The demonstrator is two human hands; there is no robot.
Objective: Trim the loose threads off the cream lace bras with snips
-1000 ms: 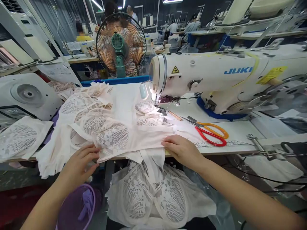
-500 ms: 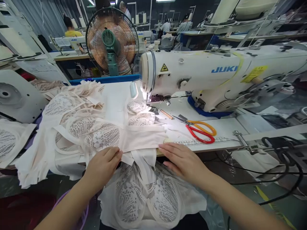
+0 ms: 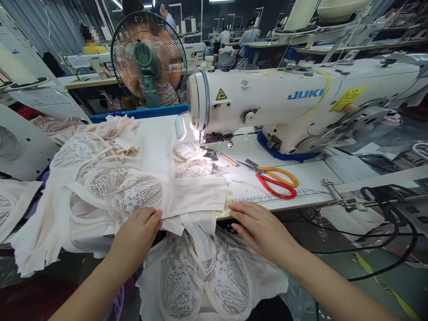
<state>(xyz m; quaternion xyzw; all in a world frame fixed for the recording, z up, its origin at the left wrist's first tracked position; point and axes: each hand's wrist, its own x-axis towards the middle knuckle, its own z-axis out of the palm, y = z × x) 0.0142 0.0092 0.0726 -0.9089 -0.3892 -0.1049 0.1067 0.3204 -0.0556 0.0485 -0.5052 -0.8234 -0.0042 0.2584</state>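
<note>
A cream lace bra [image 3: 143,194] lies on the table edge, its plain side band [image 3: 197,196] spread flat to the right. My left hand [image 3: 135,238] is closed at the near edge of the lace cup, fingers together, the thumb mostly hidden. My right hand [image 3: 262,225] is open at the table edge beside the band's end, fingers stretched and holding nothing. Another lace bra [image 3: 227,278] hangs down over my lap. Behind the band, lace cups [image 3: 192,168] lie below the needle area of the white sewing machine [image 3: 261,96].
Red-and-orange-handled scissors [image 3: 274,180] and an orange-brown stick-like tool [image 3: 229,159] lie right of the needle. A measuring tape [image 3: 267,199] runs along the front edge. Bra pieces [image 3: 78,154] are piled at left. A fan [image 3: 149,58] stands behind; several people work farther back.
My right hand has moved slightly right, off the end of the band. My left hand has shifted a little left and down along the bra. The whole view has shifted slightly.
</note>
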